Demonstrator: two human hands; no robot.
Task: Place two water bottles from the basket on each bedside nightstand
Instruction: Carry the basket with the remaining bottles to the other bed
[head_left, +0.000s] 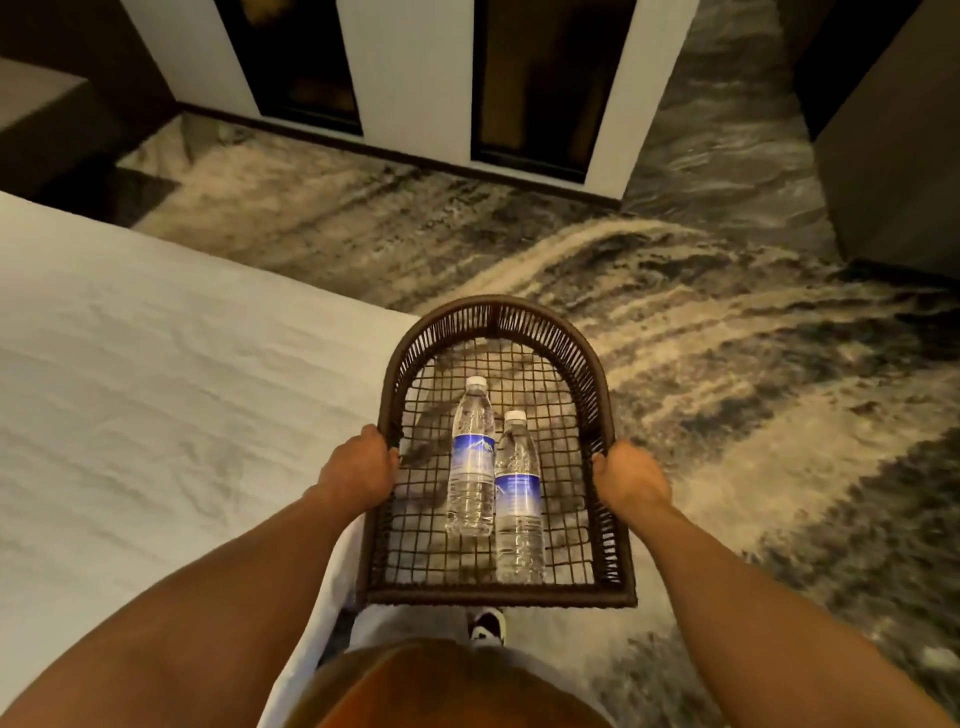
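Observation:
A dark brown wicker basket with an arched far rim is held level in front of me, over the corner of the bed. Two clear water bottles with blue labels lie side by side on its mesh floor, caps pointing away: the left bottle and the right bottle, touching each other. My left hand grips the basket's left rim. On the opposite rim, my right hand is closed around the edge. No nightstand is in view.
A bed with a white cover fills the left side. Patterned dark and beige carpet covers the floor ahead and to the right. White-framed dark panels stand along the far wall. A dark cabinet is at the right.

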